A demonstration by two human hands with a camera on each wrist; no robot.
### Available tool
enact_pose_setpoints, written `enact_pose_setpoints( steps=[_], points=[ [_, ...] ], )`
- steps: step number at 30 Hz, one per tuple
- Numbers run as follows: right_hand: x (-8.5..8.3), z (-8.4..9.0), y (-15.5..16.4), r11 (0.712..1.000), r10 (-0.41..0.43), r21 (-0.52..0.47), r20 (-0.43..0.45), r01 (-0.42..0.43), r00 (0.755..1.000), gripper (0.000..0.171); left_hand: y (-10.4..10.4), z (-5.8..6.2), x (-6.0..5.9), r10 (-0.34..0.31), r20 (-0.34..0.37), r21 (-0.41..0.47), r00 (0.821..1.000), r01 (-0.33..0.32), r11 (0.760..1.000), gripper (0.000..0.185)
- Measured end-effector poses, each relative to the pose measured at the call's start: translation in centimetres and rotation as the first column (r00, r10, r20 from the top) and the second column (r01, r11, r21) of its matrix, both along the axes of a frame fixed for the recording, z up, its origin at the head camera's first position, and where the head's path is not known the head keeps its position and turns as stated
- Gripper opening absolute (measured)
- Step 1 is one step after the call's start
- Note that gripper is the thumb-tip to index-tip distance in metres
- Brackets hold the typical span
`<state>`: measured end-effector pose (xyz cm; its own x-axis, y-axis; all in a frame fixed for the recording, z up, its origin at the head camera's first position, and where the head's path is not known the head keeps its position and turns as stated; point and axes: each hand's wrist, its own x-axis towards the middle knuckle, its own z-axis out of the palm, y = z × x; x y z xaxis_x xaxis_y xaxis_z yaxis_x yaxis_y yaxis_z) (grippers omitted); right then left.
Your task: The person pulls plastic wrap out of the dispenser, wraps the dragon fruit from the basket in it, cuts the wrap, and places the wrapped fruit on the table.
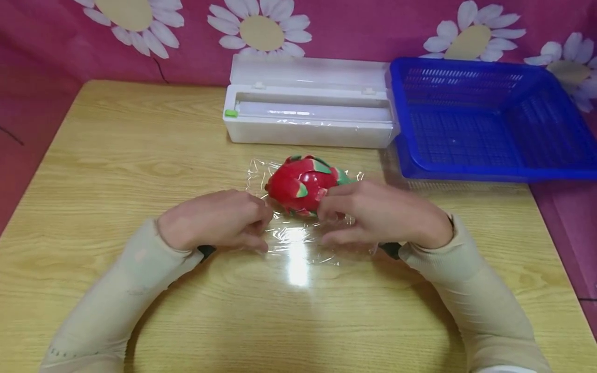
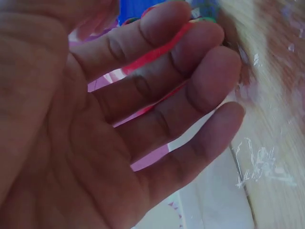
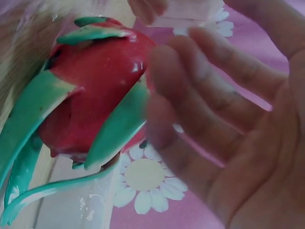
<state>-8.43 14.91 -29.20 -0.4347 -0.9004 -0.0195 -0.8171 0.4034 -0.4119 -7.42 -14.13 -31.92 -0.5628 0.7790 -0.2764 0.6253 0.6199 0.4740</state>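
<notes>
**Two hands at a dragon fruit on cling film**

Head view gives the whole layout: dragon fruit (image 1: 303, 184) lies on its side on a sheet of cling film (image 1: 298, 243) spread flat on the bench (image 1: 116, 155), approx. mid-bench. Behind it sits a white film dispenser (image 1: 308, 111) w/ lid up; just right of that, touching or nearly so, a blue basket (image 1: 489, 119). Wrist views show none of that layout, but do show palm sides, hidden from the head cam.

Count: 1 fruit, 1 film sheet, 1 dispenser, 1 basket, 2 hands.

Left hand (image 1: 216, 220): grip relaxed, fingers loosely bent, tips down at the film's left part just beside the fruit. Left wrist view shows the fingers (image 2: 190, 90) fairly straight, close together, palm bare, nothing clasped; red of the fruit shows between them.

Right hand (image 1: 378, 215): fingers at the fruit's near-right side, over the film. Right wrist view shows fruit (image 3: 90, 90) w/ green scales right next to slightly curved fingers (image 3: 190, 109), blurred; grip released, not wrapped round it. Can't tell if fingertips actually touch the skin.
</notes>
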Motion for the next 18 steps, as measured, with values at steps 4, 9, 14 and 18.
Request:
enact_pose_setpoints(
  steps=[4,9,14,18],
  points=[
    [0.2,-0.1,-0.2,0.989,-0.003,0.145,0.085,-0.010,0.996,0.022,0.3,-0.3,0.2,-0.005,0.036,-0.022,0.999,0.006,1.000,0.040],
    [0.5,-0.7,-0.7,0.979,-0.014,0.204,0.137,-0.014,0.990,0.029,0.8,-0.8,0.3,-0.029,0.060,-0.054,0.998,0.032,0.998,0.044],
    [0.5,-1.2,-1.2,0.975,-0.015,0.221,0.174,-0.024,0.985,0.039,1.0,-1.2,0.2,-0.041,0.075,-0.072,0.996,0.046,0.996,0.048],
    [0.6,-1.7,-1.6,0.964,-0.012,0.262,0.209,-0.044,0.978,0.040,1.1,-1.3,0.4,-0.039,0.082,-0.078,0.996,0.045,0.996,0.048]
  ],
)
